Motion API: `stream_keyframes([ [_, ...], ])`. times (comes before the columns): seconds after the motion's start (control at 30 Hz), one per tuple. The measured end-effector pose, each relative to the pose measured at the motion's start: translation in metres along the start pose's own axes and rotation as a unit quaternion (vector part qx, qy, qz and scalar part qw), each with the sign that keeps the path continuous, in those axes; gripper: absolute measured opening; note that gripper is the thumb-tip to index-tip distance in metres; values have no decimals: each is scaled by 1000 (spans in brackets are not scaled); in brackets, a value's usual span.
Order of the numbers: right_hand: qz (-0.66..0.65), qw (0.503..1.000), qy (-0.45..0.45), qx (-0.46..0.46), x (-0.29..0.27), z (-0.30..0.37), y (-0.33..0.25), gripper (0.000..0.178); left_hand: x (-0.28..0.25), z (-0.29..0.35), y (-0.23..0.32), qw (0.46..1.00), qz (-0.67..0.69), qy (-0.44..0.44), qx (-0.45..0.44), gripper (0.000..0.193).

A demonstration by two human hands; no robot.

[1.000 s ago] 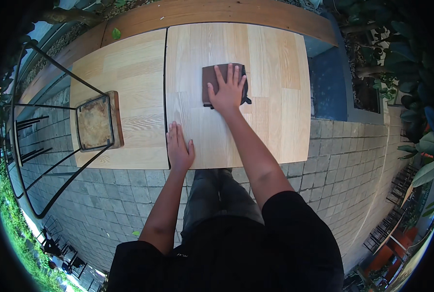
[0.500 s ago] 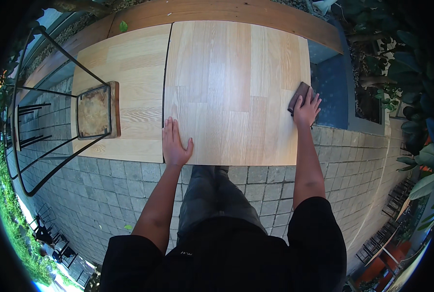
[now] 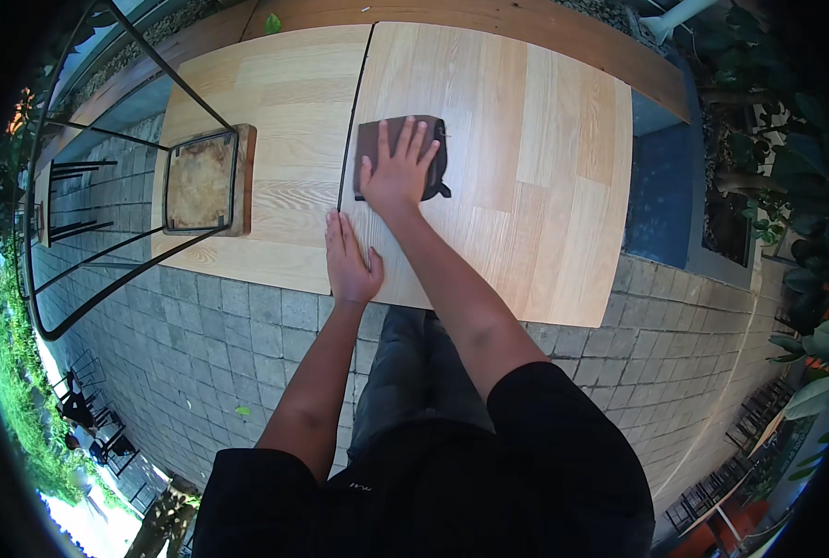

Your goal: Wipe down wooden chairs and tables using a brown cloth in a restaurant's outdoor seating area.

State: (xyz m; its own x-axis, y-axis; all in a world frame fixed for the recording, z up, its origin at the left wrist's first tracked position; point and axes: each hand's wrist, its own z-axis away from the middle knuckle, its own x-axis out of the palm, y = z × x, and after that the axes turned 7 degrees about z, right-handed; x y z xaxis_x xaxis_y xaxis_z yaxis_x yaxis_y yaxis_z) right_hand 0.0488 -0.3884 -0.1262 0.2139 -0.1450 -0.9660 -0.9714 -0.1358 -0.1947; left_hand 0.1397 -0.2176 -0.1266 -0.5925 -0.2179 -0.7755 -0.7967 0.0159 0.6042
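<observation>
As the right hand [image 3: 399,179] covers cloth [image 3: 368,141], shirt lettering [image 3: 360,487] shows

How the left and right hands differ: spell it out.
The right hand lies on a dark brown cloth; the left hand rests directly on the wooden tabletop. The right hand's fingers are spread; the left hand's lie close together, thumb apart. The right hand is farther across the tabletop than the left hand. Both are bare and palm down.

Cloth [image 3: 368,139] on the right-hand tabletop [image 3: 526,186], upturned stool [image 3: 200,181] on the left-hand tabletop [image 3: 293,121], ledge [image 3: 544,33] behind both.
</observation>
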Motion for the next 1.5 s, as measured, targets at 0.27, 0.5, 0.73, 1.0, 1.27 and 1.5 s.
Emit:
stream_keyframes([
  [0.27,-76,995,0,-70,-8,19,39,77,0,4,-5,1000,-15,-9,23,79],
  [0.5,41,996,44,68,-68,59,260,73,-1,4,-10,999,-27,-16,22,78],
  [0.73,83,983,28,162,-101,128,397,74,1,5,-7,1000,-18,-5,19,78],
  [1.0,107,988,40,103,-48,87,228,75,-2,5,-10,1000,18,10,6,78],
  [1.27,-23,997,-65,-23,-10,55,-22,76,-2,3,-9,994,99,31,29,70],
  [1.5,-108,988,-21,-107,-20,70,19,76,-2,5,-12,997,60,44,16,68],
])
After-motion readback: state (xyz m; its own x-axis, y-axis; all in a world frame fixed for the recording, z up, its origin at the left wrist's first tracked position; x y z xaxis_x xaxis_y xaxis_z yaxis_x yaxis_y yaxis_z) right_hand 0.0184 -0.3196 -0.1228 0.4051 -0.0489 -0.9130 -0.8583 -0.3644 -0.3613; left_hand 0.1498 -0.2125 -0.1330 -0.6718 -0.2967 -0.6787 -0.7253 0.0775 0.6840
